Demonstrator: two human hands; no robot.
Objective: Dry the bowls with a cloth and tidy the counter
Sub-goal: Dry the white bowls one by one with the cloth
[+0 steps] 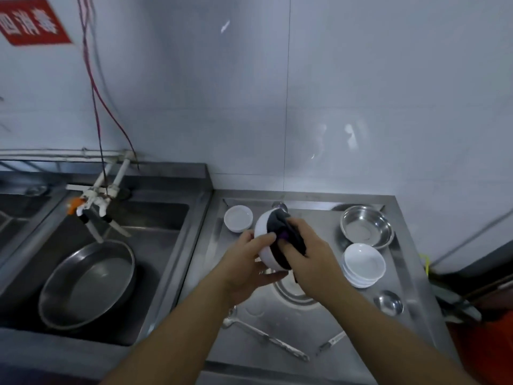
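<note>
Head view: we note 1 red sign (30, 22) at the upper left of the wall, bearing white Chinese characters too blurred to read with confidence. No other writing or brand is legible.

We count 1 white bowl (263, 240) held above the steel counter (410, 273), tilted on its side. The left hand (249, 262) grips it, fingers curled around the outside and thumb over the rim. The right hand (308, 257) pinches 1 dark cloth (280, 226), which has a purple patch, and presses it into the bowl's opening.

On the counter we count 1 small white dish (238, 218) at the back left, 1 stack of white dishes (363, 265) at the right (number in the stack unclear), 1 steel bowl (367, 227) behind that stack, 1 small steel cup (388, 302) in front of it, and 2 steel utensils (266, 339) near the front edge.

In the sink (172, 215) at the left we count 1 large steel basin (87, 284), below the white taps (95, 201).
</note>
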